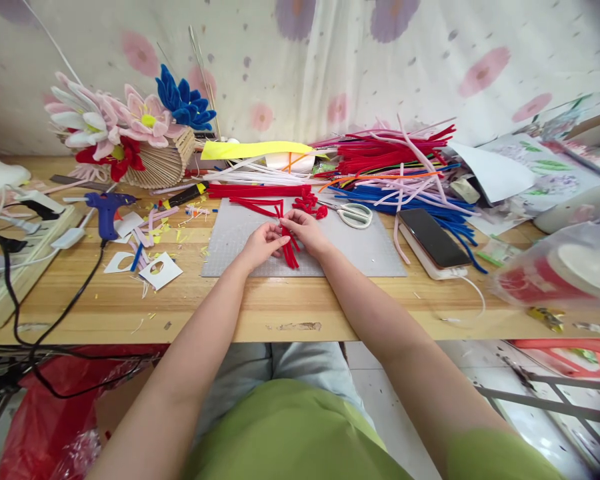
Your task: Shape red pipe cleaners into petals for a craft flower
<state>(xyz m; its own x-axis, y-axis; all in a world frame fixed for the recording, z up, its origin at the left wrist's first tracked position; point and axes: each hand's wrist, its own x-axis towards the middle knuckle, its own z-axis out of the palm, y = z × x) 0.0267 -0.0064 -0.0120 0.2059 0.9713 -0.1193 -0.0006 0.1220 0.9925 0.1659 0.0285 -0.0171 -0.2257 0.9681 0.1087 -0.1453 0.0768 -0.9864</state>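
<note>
Above the grey cutting mat (230,257), both hands meet at red pipe cleaners (291,253) whose ends hang toward me. My left hand (264,244) pinches them from the left, fingertips closed. From the right, my right hand (304,231) grips them with thumb and fingers; the exact hold point is partly covered by the fingers. More red pipe cleaners (253,205) lie on the mat just beyond my left hand. Coiled red pieces (316,203) sit behind my right hand. A pair of scissors (354,215) with pale handles rests on the mat to the right.
A blue glue gun (107,212) stands left with its black cord, near a power strip (30,257). Fuzzy flowers (145,119) fill the back left. Pipe cleaner bundles (390,155) pile up behind the mat. At right lie a phone (434,237) and a bagged cup (555,267).
</note>
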